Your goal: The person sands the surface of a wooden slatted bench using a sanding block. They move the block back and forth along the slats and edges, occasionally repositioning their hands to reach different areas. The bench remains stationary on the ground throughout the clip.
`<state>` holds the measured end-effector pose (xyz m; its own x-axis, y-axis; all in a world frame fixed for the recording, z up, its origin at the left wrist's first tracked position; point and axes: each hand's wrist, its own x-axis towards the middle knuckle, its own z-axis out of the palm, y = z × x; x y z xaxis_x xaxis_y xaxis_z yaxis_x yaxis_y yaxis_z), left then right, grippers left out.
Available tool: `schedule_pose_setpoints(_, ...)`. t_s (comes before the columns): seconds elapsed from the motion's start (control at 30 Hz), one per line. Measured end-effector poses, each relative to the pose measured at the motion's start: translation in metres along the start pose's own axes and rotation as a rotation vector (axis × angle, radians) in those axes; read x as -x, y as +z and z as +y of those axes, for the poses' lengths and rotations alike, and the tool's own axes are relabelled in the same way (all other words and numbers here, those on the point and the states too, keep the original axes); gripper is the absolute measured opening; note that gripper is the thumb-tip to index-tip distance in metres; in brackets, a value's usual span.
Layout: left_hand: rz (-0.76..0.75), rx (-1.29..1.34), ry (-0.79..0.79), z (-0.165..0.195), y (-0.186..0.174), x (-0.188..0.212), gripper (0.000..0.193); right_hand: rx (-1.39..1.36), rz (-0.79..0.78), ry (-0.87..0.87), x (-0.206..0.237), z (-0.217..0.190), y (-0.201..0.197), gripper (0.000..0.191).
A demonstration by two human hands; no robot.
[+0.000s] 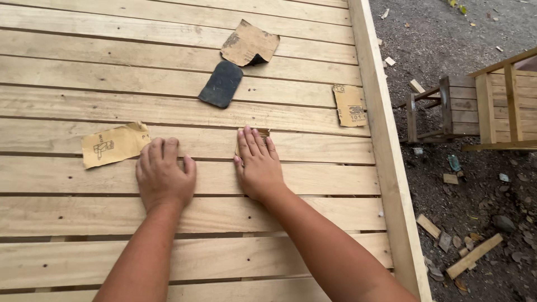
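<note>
From the head view, both hands lie on a slatted wooden surface [184, 109] of pale planks. The right hand [258, 166] presses flat, fingers [254, 142] stretched out and close together, on a small piece of sandpaper [258, 132] whose tan edge shows just past the fingertips; the rest is hidden under the palm. The left hand [163, 176] rests palm down just beside it on the bare planks, fingers loosely curled, holding nothing. A tan sandpaper sheet [113, 145] lies near the left hand's knuckles, to its left. Further up the planks a dark sanding pad [222, 84] lies touching a torn brown sheet [249, 43]. Another small tan piece [349, 104] sits near the right rail. Beyond the rail, a wooden chair frame [481, 106] stands on gravel ground strewn with wood scraps [474, 255].
</note>
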<state>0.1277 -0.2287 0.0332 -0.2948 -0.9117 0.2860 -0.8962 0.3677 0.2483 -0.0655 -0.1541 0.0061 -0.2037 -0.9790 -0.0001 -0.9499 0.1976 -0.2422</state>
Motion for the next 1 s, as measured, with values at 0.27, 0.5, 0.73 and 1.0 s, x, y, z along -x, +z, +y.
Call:
schedule_pose_setpoints(0.27,0.01,-0.01,0.003,0.002,0.0,0.001,0.044,-0.013,0.011,0.507,0.065,0.133,-0.054,0.06)
schedule_pose_setpoints(0.5,-0.001,-0.009,-0.009,0.001,0.0,-0.001,0.043,-0.112,0.143,0.091,0.002,0.005,0.003,0.064)
schedule_pose_setpoints(0.73,0.019,0.046,0.022,-0.002,0.002,0.003,0.041,-0.04,0.077,0.28,0.036,0.079,-0.029,0.059)
schedule_pose_setpoints(1.0,0.005,-0.04,-0.012,0.0,0.004,0.002,0.045,-0.195,0.277,0.433,0.042,0.097,-0.025,0.06)
